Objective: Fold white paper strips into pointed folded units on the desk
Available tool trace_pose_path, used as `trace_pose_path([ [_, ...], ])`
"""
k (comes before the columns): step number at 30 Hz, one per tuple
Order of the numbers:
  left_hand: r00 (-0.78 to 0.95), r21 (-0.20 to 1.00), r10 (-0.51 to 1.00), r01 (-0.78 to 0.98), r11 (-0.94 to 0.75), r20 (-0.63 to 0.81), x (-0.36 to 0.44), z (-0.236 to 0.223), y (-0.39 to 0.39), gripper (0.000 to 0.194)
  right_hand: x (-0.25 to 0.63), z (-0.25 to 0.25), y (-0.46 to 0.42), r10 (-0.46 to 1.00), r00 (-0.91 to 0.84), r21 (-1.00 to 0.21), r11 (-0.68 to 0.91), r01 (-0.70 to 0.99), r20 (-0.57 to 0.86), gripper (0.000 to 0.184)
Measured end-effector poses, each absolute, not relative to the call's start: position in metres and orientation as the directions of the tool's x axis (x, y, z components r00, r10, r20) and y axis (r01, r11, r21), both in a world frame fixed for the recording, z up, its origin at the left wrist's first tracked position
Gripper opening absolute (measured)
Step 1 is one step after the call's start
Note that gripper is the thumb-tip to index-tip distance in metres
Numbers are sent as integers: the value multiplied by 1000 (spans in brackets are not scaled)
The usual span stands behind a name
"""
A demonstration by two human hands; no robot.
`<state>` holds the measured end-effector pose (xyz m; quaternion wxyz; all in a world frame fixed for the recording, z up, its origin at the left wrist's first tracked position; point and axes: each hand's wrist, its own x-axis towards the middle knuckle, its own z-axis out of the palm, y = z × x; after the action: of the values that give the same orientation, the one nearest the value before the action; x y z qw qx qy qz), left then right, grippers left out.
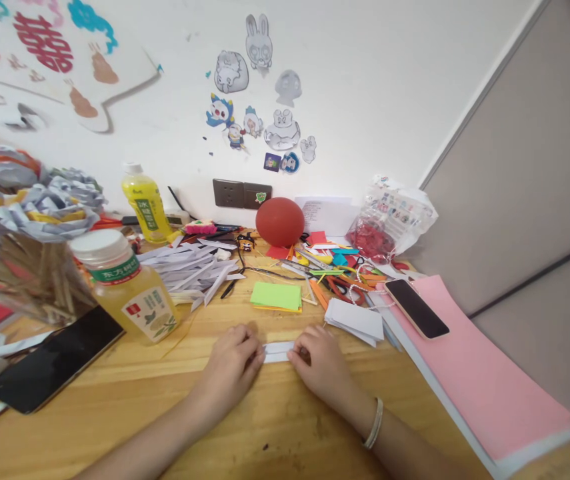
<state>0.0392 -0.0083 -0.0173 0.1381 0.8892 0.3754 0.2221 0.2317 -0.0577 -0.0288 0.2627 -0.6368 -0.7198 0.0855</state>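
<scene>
A small strip of white paper (277,352) lies on the wooden table, with a crease line along its length. My left hand (237,357) pinches its left end, and my right hand (317,360) pinches its right end; both have curled fingers. Just beyond the strip sits a stack of green paper slips (277,295) with an orange edge beneath. To the right of it is a stack of white paper slips (355,320). My fingertips cover both ends of the strip.
Two drink bottles (149,300) (145,203), a black tablet-like slab (55,360) and paper flowers (49,207) stand left. Cut white strips (189,270), a red balloon (280,222) and orange-handled scissors (347,290) lie behind. Pink sheets (489,380) with a phone (417,308) are at right.
</scene>
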Motion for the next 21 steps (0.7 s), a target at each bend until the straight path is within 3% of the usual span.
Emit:
trace_pose_path([
  [5, 659, 243, 687, 643, -726, 308, 41, -18, -14, 29, 231, -29, -57, 963, -39, -458, 162, 874, 266, 15],
  [12, 619, 60, 743, 757, -651, 254, 46, -11, -17, 18, 227, -26, -58, 968, 1, -448, 115, 887, 250, 17],
  [18, 796, -161, 563, 599, -784, 221, 39, -6, -29, 12, 227, -26, -58, 972, 14, -451, 96, 887, 236, 15],
  [21, 791, -207, 586, 611, -764, 173, 36, -6, -38, 18, 227, -25, -58, 972, 29, -468, 85, 880, 231, 14],
])
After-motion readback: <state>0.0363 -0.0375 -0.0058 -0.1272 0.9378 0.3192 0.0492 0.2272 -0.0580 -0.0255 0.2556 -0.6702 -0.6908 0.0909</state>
